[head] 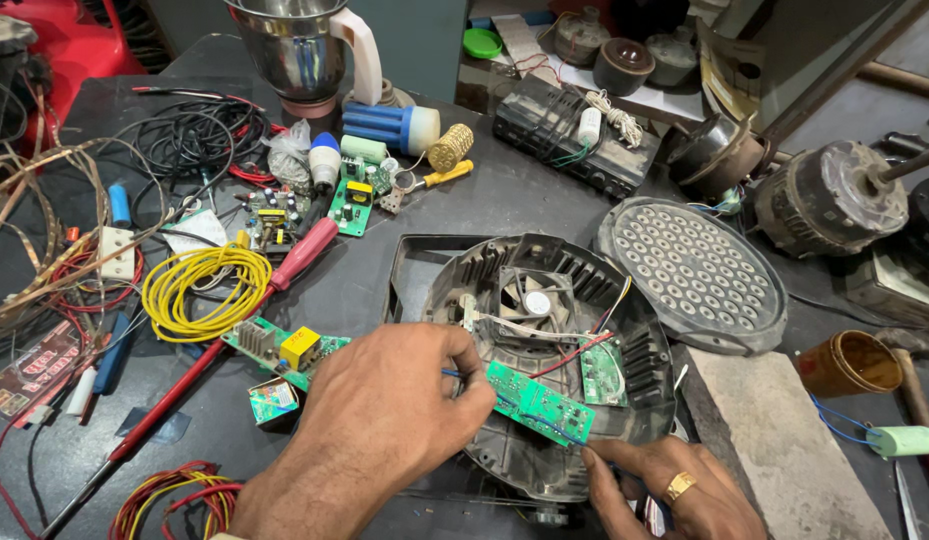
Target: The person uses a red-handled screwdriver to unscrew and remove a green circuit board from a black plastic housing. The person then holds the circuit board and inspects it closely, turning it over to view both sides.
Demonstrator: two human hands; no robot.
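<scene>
My left hand is closed on a thin blue-handled tool whose tip reaches a long green circuit board. That board lies tilted inside a round dark plastic housing, beside a small square cooling fan and a second green board with red and white wires. My right hand, wearing a gold ring, rests its fingertips on the housing's front rim just under the long board's right end.
A perforated round lid lies right of the housing. A red-handled screwdriver, a yellow wire coil, loose boards and tangled cables sit left. Motors, a brown jar, and a steel jug stand behind.
</scene>
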